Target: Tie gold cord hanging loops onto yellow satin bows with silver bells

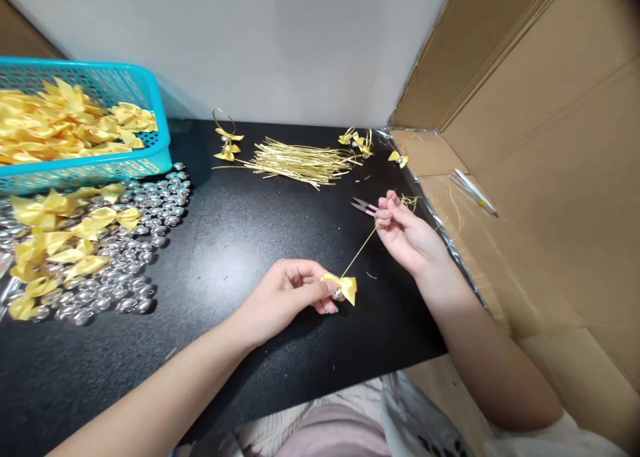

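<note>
My left hand (295, 287) pinches a yellow ribbon bow (349, 289) between thumb and fingers, low over the black table. A small shiny silver bead (339, 295) shows just under the bow. From the bow a thin gold cord (359, 252) runs straight up to the right. Its upper end goes into the closed fingers of my right hand (403, 234). Small scissors (365, 206) with pink handles point left beside those fingers; I cannot tell whether they are held or lying on the table.
A bundle of gold cords (303, 162) lies at the back. Finished-looking bow pieces (228, 144) sit around it. At left, a turquoise basket (164, 127) holds yellow bows, with silver beads (133, 257) and loose bows (47, 210) before it. Cardboard (530, 130) walls the right side, near a white pen-like object (475, 192).
</note>
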{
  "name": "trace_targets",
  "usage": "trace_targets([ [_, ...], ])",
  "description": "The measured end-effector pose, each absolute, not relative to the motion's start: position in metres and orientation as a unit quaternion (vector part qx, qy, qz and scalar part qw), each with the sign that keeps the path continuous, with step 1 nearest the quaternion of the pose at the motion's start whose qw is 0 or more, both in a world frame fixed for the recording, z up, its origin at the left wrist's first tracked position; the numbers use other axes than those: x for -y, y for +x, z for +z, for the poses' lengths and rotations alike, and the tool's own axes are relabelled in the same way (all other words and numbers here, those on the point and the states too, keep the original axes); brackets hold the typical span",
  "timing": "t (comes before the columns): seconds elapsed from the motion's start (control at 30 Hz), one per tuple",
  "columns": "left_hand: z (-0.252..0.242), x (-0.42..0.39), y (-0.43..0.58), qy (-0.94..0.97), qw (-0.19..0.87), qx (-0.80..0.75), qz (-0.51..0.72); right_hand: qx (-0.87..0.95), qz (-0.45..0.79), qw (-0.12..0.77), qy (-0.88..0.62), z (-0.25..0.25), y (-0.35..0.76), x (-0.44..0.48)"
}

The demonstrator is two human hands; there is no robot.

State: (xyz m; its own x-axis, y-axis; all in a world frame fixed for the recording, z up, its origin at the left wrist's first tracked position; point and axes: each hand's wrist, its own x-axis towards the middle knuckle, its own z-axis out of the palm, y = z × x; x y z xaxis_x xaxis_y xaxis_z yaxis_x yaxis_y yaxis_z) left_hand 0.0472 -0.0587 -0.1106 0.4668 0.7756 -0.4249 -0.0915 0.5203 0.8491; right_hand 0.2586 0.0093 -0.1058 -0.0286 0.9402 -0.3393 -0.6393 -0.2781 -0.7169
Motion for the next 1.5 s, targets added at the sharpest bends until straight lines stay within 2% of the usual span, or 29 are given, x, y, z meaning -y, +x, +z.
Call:
trace_targets([
  [0.5, -0.11, 0.059, 0.047, 0.383, 0.746, -0.446, 0.312, 0.242, 0.663, 0.573, -0.417, -0.106, 0.262, -0.012],
  [0.77, -0.112, 0.06, 0.046, 0.373, 0.759, -0.43, 0.316, 0.215, 0.664, 0.584, -0.414, -0.105, 0.264, -0.012],
  [1.2, -0.115, 0.062, 0.049, 0.341, 0.757, -0.421, 0.365, 0.244, 0.689, 0.546, -0.409, -0.102, 0.262, -0.006],
  [1.37, -0.115, 0.062, 0.05, 0.358, 0.76, -0.412, 0.353, 0.396, 0.566, 0.527, -0.496, -0.108, 0.255, 0.002],
  [1.5, -0.112, 0.062, 0.049, 0.392, 0.745, -0.415, 0.345, 0.623, 0.379, 0.429, -0.533, -0.117, 0.248, 0.007],
])
